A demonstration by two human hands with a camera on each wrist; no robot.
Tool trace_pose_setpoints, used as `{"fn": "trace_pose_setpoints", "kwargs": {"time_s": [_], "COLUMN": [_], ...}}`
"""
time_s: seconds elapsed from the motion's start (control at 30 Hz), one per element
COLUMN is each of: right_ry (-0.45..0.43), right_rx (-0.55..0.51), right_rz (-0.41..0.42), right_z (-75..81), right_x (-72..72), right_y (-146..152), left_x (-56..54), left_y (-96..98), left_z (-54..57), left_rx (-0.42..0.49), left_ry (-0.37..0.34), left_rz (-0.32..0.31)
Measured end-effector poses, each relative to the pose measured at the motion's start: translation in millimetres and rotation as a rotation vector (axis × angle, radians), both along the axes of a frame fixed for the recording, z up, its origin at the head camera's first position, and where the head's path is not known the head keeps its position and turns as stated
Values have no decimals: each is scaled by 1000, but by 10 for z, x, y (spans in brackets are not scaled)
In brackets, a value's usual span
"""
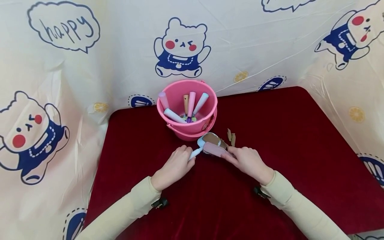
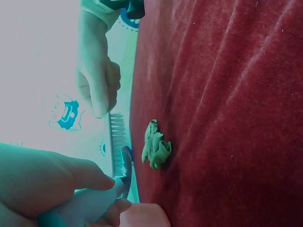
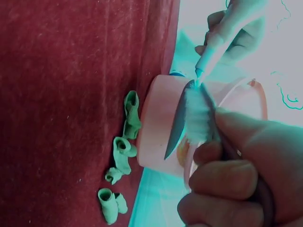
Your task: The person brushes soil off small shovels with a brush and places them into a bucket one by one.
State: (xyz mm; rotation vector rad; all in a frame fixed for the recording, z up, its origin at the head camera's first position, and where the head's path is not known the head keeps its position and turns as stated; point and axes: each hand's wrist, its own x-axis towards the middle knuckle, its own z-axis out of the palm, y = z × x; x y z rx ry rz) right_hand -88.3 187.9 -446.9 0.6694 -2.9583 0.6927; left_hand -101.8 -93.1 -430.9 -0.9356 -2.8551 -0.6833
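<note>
My left hand [image 1: 176, 164] grips the pale blue handle of a small toy shovel [image 1: 196, 152], held in front of the pink bucket. Brown residue [image 1: 211, 138] covers much of its blade, leaving pale blue at the edge. In my right hand [image 1: 249, 162] is a mauve-backed brush [image 1: 214, 149], laid across the near side of the blade. The right wrist view shows its white bristles [image 3: 196, 116] against the dark blade [image 3: 177, 124], with my fingers curled round the brush handle. Both tools are raised off the cloth in the left wrist view.
Just behind stands the pink bucket [image 1: 187, 129], with several pastel handles and a brown one [image 1: 186, 103] sticking up inside. Curled brown scraps [image 1: 231, 137] lie on the dark red cloth [image 1: 270, 126] to its right. A printed white curtain [image 1: 234, 40] encloses the table's back and sides.
</note>
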Motion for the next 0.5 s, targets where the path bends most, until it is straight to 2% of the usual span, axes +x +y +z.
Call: {"fn": "trace_pose_setpoints", "kwargs": {"time_s": [0.17, 0.37, 0.5], "right_ry": [7, 15, 24], "right_rx": [-13, -28, -7], "right_rz": [-51, -4, -22], "right_z": [-8, 12, 15], "right_x": [4, 14, 16], "right_y": [2, -13, -3], "left_x": [-7, -17, -30], "left_y": [-3, -3, -4], "left_z": [-23, -26, 7], "left_rx": [7, 24, 32], "left_ry": [-1, -6, -21], "left_rz": [3, -5, -7]}}
